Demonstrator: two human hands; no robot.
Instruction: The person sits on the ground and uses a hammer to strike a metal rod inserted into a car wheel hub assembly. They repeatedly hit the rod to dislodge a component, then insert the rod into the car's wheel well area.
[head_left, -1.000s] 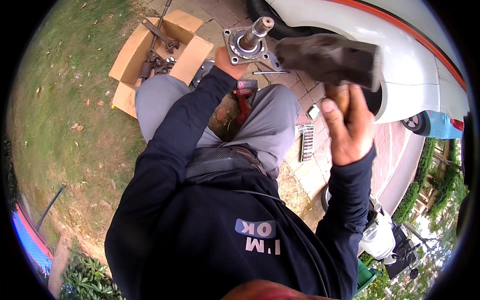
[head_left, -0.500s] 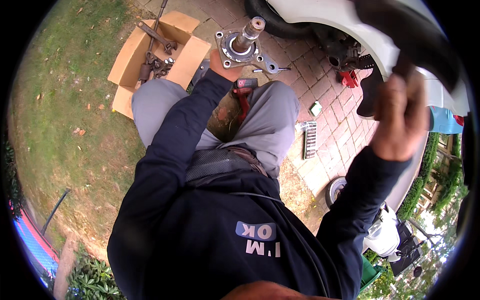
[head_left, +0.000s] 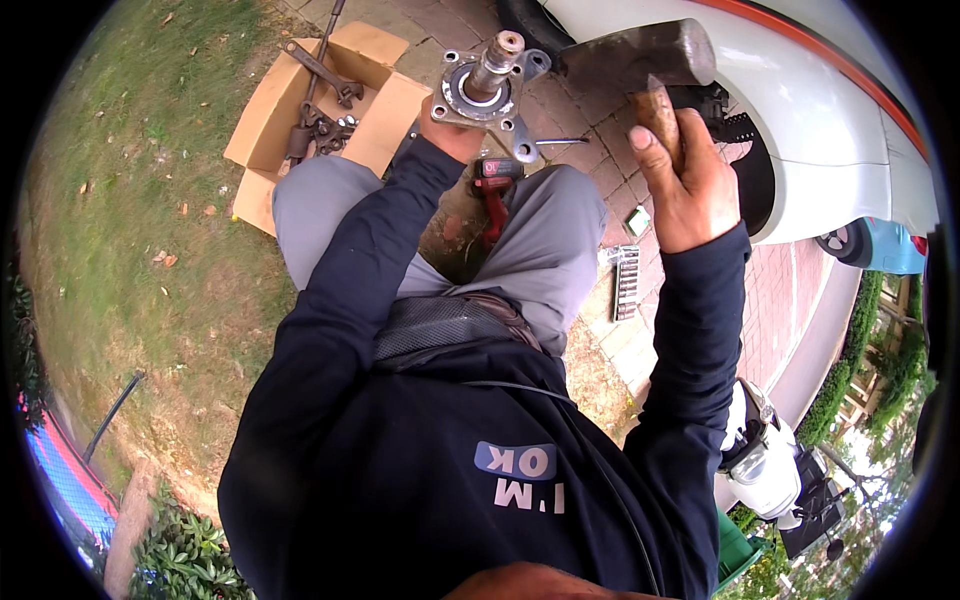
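Note:
My left hand (head_left: 447, 132) grips the flange of a metal wheel hub with a spindle (head_left: 485, 85), holding it upright on the paving in front of my knees. Up in the air, my right hand (head_left: 690, 185) is shut on the wooden handle of a heavy hammer (head_left: 640, 60). The hammer's dark steel head hangs just right of the spindle tip and a little above it. Between my legs lies a red power tool (head_left: 494, 185).
A flattened cardboard box (head_left: 300, 110) with wrenches and metal parts lies on the grass at left. A white car body (head_left: 800, 130) curves along the right. A socket rail (head_left: 625, 283) and small box lie on the brick paving. A white scooter (head_left: 760, 450) stands lower right.
My right hand swung the hammer far out to the right and up, then brought it back down close to the spindle. My left hand stayed on the hub.

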